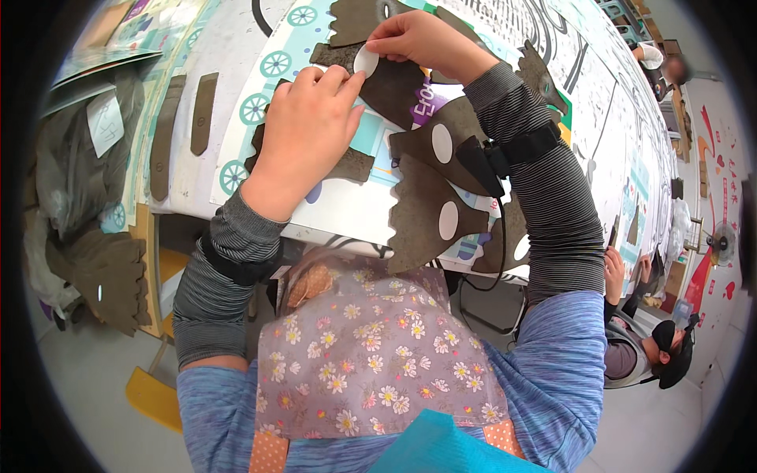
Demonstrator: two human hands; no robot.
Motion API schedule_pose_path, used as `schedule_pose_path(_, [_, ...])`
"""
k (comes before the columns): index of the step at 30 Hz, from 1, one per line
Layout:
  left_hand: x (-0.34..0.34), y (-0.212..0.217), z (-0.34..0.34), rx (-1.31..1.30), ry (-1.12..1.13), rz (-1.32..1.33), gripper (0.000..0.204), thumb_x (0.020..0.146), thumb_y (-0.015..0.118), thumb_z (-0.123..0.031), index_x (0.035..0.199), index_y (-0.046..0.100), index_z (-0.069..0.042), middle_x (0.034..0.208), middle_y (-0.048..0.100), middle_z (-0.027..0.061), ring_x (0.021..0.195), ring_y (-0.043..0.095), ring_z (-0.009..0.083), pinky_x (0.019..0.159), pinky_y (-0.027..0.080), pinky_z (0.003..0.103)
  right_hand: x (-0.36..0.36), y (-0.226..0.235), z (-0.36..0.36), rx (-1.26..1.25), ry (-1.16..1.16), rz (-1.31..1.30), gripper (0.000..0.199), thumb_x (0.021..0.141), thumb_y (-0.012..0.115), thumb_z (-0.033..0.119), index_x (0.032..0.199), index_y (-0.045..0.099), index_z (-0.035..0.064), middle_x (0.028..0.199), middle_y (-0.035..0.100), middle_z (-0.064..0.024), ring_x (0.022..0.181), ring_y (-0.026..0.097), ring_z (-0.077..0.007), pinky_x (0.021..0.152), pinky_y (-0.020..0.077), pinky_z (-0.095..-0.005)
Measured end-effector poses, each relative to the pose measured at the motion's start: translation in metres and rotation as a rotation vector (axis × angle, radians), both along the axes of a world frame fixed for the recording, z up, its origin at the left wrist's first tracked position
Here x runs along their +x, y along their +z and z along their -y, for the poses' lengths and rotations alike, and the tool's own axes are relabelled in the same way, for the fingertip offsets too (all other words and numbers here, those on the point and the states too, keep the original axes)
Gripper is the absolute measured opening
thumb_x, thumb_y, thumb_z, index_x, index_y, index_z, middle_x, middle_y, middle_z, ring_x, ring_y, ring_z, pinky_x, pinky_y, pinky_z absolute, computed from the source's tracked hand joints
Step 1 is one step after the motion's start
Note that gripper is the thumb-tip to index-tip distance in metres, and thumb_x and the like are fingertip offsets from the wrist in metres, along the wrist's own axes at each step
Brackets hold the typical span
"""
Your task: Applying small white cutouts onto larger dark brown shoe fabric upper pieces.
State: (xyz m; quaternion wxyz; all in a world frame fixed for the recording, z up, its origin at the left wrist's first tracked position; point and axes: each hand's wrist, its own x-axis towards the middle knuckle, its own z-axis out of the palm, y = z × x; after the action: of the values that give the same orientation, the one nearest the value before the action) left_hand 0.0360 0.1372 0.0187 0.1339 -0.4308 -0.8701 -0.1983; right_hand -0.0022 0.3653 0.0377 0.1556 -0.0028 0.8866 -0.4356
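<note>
— Where our two hands meet near the top centre of the frame, what do we have?

— We have a small white oval sticker (365, 61), smooth and flat, over a dark brown felt piece (394, 87) with a jagged edge. Our left hand (303, 130) is curled, thumb and forefinger closing on the oval's lower rim. Our right hand (414, 39) pinches its upper rim with bent fingers.

— And around it?

— More brown felt cut-outs (426, 213) with white ovals hang over the near edge of the surface (236, 87), at centre frame. Two narrow brown strips (203, 110) lie at upper left, well apart from our hands. That surface, under glossy printed sheets, runs off to the upper right; a flowered apron (371, 355) fills the lower centre.
</note>
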Motion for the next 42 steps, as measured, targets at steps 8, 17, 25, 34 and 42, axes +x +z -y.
schedule_pose_path(8, [0.002,-0.003,-0.003,-0.039,0.007,-0.039,0.035,0.084,0.066,-0.018,0.117,0.063,-0.008,0.104,0.059,0.0021,0.098,0.057,0.0216,0.078,0.049,0.036,0.006,-0.013,-0.003,0.153,-0.019,-0.257,0.040,0.077,0.079,0.037,0.086,0.064,0.0007,0.078,0.064,-0.0088,0.073,0.061,-0.0164,0.064,0.0481,-0.0299])
schedule_pose_path(17, [0.003,0.003,-0.005,-0.059,0.002,-0.064,0.036,0.083,0.067,-0.018,0.118,0.063,-0.008,0.105,0.060,0.0027,0.098,0.057,0.0223,0.077,0.050,0.035,-0.019,-0.018,0.003,0.461,-0.032,-0.267,0.057,0.066,0.083,0.051,0.080,0.058,0.0028,0.074,0.062,-0.0132,0.069,0.061,-0.0266,0.062,0.0486,-0.0364])
schedule_pose_path(25, [-0.004,-0.001,-0.008,-0.082,-0.030,-0.042,0.036,0.085,0.065,-0.020,0.119,0.062,-0.009,0.104,0.060,0.0049,0.097,0.058,0.0251,0.079,0.051,0.037,0.005,0.010,-0.018,-0.024,-0.238,-0.245,0.037,0.086,0.070,0.038,0.084,0.062,0.0017,0.069,0.059,-0.0023,0.064,0.056,-0.0110,0.057,0.0453,-0.0276])
schedule_pose_path(34, [-0.037,0.004,-0.031,-0.264,-0.068,0.065,0.047,0.094,0.055,-0.031,0.135,0.050,-0.008,0.102,0.056,0.0133,0.094,0.058,0.0331,0.080,0.048,0.042,0.206,0.109,-0.160,0.271,-0.455,-0.348,0.024,0.090,0.065,0.023,0.099,0.067,0.0011,0.077,0.064,-0.0031,0.068,0.055,-0.0120,0.065,0.0463,-0.0274])
schedule_pose_path(42, [-0.035,-0.001,-0.034,-0.269,-0.077,-0.074,0.050,0.091,0.061,-0.033,0.127,0.054,0.002,0.095,0.055,0.0138,0.088,0.059,0.0315,0.073,0.051,0.041,0.324,0.042,-0.218,0.591,-0.745,-0.133,0.024,0.084,0.073,0.021,0.093,0.067,-0.0006,0.080,0.066,-0.0082,0.073,0.060,-0.0165,0.067,0.0483,-0.0288])
